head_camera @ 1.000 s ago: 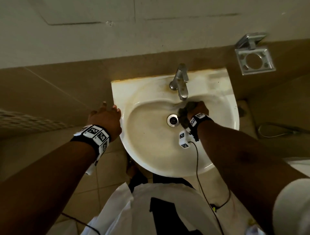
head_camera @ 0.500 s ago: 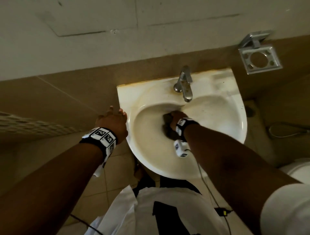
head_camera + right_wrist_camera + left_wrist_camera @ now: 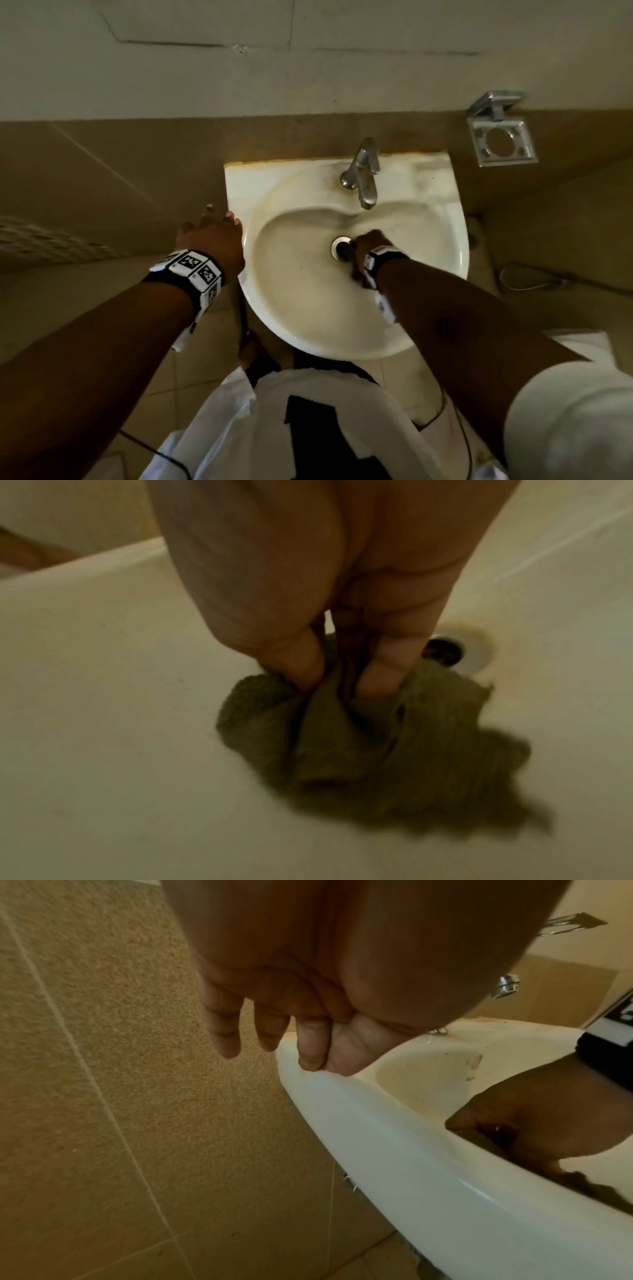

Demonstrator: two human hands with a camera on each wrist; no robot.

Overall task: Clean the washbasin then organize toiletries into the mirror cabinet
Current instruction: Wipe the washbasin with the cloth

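On the left, the tiled wall is brown below and pale above. The left hand is at the left edge of the basin. In the left wrist view its fingers are straight and relaxed, and two fingertips touch the white rim; they hold nothing, so this hand is open.

In the middle, the basin is white with yellowish stains around the bowl. The tap stands at its back edge, with the spout over the bowl. The drain is at the bottom of the bowl.

Just right of the drain, the right hand is inside the bowl. Its thumb and fingers pinch a dark green cloth, which is bunched and lies pressed on the bowl surface, just beside the drain. The cloth looks blurred at its lower edge.

Further right, a metal holder is fixed on the wall, above the basin's right corner. No toiletries or cabinet are in view.
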